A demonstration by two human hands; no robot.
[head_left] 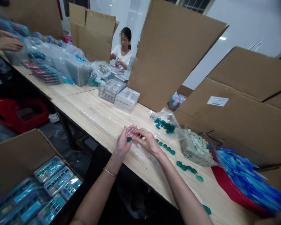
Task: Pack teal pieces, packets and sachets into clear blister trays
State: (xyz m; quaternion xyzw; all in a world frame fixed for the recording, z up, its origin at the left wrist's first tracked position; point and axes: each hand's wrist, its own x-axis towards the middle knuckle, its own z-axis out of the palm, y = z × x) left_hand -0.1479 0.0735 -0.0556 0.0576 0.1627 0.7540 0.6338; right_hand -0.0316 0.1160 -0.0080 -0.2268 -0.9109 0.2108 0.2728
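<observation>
Over the table's front edge, my left hand (123, 141) is turned palm up with its fingers curled. A dark green, see-through plastic gem (129, 139) rests in it near the base of the fingers. My right hand (147, 142) meets it from the right, fingertips pinched together against the left fingers; whatever is between them is hidden. Just beyond the right wrist lies a row of green gems (169, 149). A second short row of green gems (184, 167) lies past the right forearm, and another green gem (207, 209) is close to that arm.
An open clear bag (170, 116) spills green gems. Beside it stand a bag of pale pieces (198, 147) and a red bin (227, 184) of blue items. Clear cases (127, 99) sit mid-table. Large cardboard boxes (243, 115) border the back. At lower left, a carton (16, 162) holds packed cases.
</observation>
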